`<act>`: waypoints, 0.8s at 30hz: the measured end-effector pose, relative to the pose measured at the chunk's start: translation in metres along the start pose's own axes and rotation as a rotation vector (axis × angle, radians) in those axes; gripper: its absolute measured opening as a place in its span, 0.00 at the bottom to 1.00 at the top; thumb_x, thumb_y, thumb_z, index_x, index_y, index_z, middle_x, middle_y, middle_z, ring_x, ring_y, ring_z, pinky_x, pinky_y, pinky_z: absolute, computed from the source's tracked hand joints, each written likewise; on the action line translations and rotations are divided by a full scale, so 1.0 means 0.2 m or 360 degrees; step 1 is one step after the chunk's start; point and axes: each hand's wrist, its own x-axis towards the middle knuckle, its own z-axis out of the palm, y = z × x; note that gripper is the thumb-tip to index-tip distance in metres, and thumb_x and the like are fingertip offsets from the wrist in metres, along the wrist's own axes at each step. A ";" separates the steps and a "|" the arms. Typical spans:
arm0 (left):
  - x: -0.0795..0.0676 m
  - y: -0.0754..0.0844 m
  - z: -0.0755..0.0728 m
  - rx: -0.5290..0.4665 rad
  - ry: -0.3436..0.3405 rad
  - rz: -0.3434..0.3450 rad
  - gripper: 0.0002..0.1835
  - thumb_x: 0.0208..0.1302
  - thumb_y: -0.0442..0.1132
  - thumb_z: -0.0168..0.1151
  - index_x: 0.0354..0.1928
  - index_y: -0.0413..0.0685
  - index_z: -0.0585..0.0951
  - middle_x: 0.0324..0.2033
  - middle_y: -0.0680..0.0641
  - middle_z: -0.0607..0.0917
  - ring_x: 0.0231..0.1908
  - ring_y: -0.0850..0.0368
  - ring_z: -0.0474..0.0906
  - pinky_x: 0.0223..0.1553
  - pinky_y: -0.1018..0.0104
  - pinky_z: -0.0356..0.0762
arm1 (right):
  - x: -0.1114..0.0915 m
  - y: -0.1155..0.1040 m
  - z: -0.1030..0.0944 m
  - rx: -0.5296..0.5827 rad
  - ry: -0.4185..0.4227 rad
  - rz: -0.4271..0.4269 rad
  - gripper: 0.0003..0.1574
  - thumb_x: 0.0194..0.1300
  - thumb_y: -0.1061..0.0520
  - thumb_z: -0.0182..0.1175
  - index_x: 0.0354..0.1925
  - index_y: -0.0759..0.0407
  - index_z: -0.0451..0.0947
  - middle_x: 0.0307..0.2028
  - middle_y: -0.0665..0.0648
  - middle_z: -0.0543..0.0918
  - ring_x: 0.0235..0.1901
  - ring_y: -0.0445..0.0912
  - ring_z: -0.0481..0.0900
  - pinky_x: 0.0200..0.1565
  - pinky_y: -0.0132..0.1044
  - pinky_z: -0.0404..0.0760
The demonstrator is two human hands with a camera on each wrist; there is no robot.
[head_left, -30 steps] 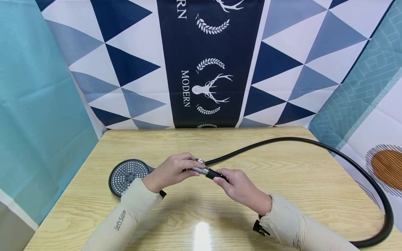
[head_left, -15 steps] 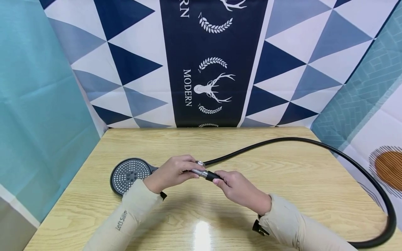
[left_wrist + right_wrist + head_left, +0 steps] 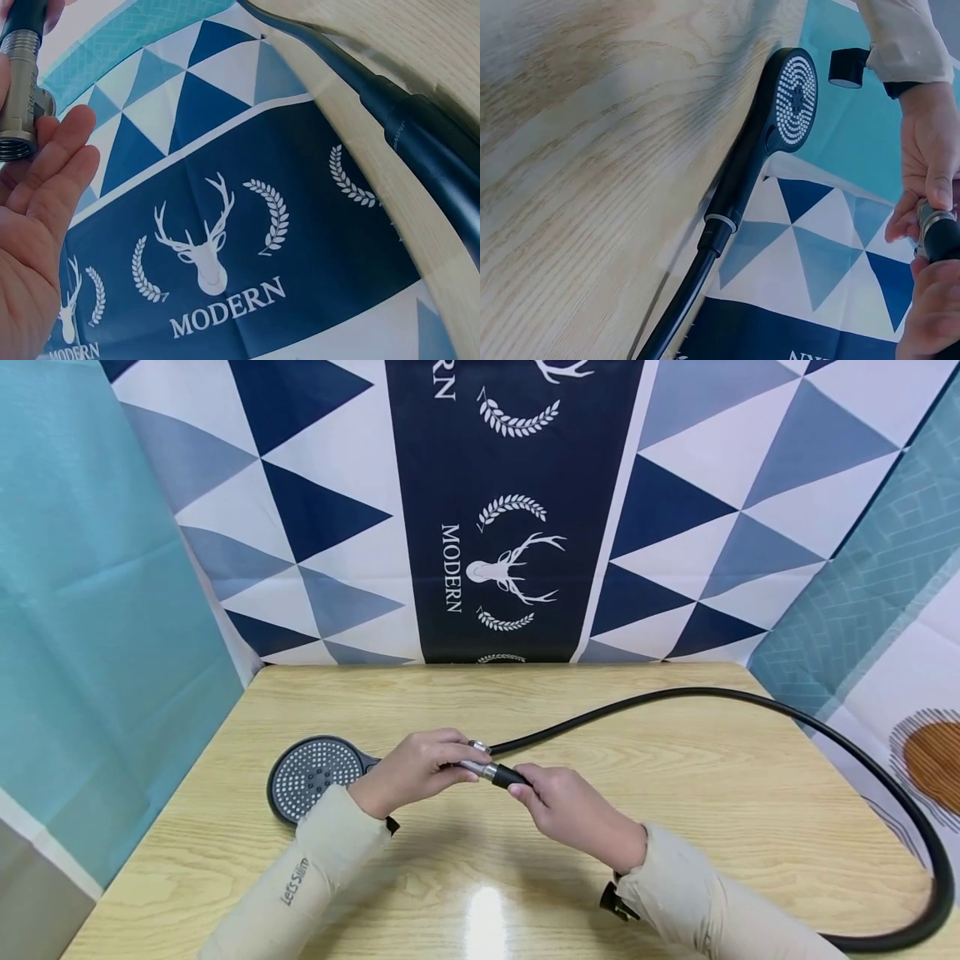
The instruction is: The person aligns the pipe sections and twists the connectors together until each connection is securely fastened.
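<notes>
My left hand (image 3: 427, 768) pinches a short silver metal fitting (image 3: 478, 768) between thumb and fingers. In the left wrist view the fitting (image 3: 20, 97) has an open threaded mouth at its lower end and a small round part on its side. A black hose end (image 3: 510, 777) joins its other end, and my right hand (image 3: 573, 814) grips that piece with curled fingers. Left of the hands, a black shower head (image 3: 318, 772) lies on the table, its dotted face up. My left hand overlaps its handle in the head view; the right wrist view shows the handle (image 3: 731, 191).
A long black hose (image 3: 690, 692) leaves the shower handle, arcs across the right of the wooden table (image 3: 345, 702) and passes behind my right sleeve. A patterned cloth (image 3: 510, 527) hangs at the back, with a teal cloth (image 3: 112, 610) at the left.
My right hand's fingers have shifted slightly on the black hose end. The head view has drifted a little; the left hand's hold and the shower head look the same.
</notes>
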 end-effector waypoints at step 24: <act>0.04 0.00 -0.02 0.0042 -0.0027 0.0000 0.14 0.51 0.29 0.71 0.43 0.41 0.85 0.39 0.45 0.85 0.39 0.56 0.82 0.42 0.73 0.77 | 0.00 0.04 0.00 0.0337 0.0221 -0.0076 0.14 0.56 0.69 0.67 0.34 0.64 0.69 0.29 0.57 0.83 0.20 0.32 0.68 0.18 0.28 0.71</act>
